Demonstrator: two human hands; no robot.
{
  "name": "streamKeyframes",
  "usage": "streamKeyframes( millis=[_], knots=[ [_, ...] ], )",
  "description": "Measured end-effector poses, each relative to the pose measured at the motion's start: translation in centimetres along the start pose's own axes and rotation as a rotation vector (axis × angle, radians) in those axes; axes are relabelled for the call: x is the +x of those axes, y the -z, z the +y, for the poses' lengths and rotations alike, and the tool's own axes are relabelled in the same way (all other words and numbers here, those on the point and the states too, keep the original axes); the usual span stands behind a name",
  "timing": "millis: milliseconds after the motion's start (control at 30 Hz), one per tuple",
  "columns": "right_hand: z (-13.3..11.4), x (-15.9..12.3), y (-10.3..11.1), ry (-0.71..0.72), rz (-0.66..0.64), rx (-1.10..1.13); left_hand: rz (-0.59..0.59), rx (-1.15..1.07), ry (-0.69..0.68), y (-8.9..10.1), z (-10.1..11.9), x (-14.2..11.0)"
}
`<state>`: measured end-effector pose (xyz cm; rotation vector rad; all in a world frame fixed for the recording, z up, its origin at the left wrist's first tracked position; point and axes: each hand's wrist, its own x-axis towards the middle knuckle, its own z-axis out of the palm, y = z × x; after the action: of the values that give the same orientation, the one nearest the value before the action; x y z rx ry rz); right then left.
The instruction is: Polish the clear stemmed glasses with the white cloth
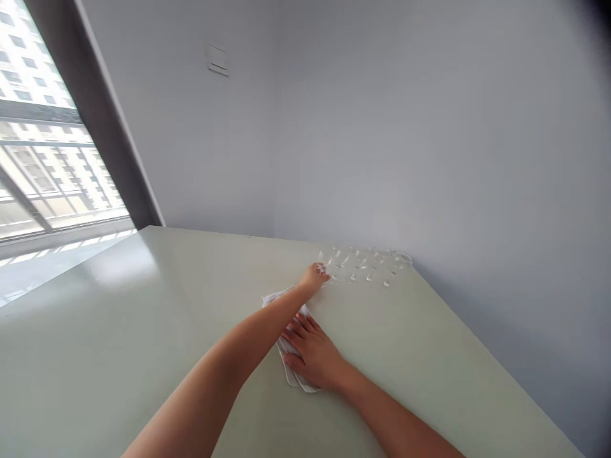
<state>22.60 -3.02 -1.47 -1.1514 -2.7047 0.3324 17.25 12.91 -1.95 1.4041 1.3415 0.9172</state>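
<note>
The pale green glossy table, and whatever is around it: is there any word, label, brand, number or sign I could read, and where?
None that can be read.
White rectangular wall plate: no readable text.
Clear, transparent glassware: too small and faint to tell of any markings.
White folded cloth: no visible label, though partly covered.

Cloth [286,348] partly behind left forearm [255,337]
</note>
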Motion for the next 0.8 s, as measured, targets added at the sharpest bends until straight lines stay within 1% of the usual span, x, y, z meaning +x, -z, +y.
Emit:
streamKeyframes(
  millis=[67,133,167,233,267,333,500,600,667,700,733,800],
  knots=[
    [0.1,0.0,-0.2,0.003,0.001,0.001,0.008,0.041,-0.014,-0.2,-0.1,0.4],
    [0.2,0.0,-0.6,0.003,-0.011,-0.001,0.039,0.083,-0.021,0.6,-0.4,0.8],
    [0.3,0.1,-0.7,0.002,-0.022,-0.003,0.064,0.103,-0.021,1.4,-0.7,0.9],
    [0.5,0.2,-1.1,-0.002,-0.045,-0.008,0.127,0.144,-0.011,3.9,-1.4,1.2],
    [0.5,0.2,-1.2,-0.003,-0.055,-0.011,0.165,0.164,-0.001,5.7,-1.7,1.3],
    [0.7,0.2,-1.4,-0.005,-0.063,-0.018,0.248,0.204,0.026,9.9,-2.6,1.3],
    [0.7,0.2,-1.6,-0.018,-0.059,-0.029,0.46,0.276,0.128,22.3,-5.2,0.7],
    [0.7,0.3,-1.7,-0.013,-0.048,-0.023,0.578,0.292,0.187,28.8,-6.6,-0.2],
    [0.6,0.3,-1.7,-0.01,-0.047,-0.02,0.647,0.287,0.222,32.1,-7.4,-0.9],
    [0.6,0.3,-1.7,-0.011,-0.049,-0.021,0.679,0.281,0.235,33.3,-7.7,-1.1],
    [0.6,0.3,-1.6,-0.013,-0.052,-0.023,0.708,0.273,0.244,34.3,-8.0,-1.3],
    [0.6,0.4,-1.7,-0.015,-0.057,-0.027,0.761,0.253,0.25,35.7,-8.4,-1.5]
  ],
)
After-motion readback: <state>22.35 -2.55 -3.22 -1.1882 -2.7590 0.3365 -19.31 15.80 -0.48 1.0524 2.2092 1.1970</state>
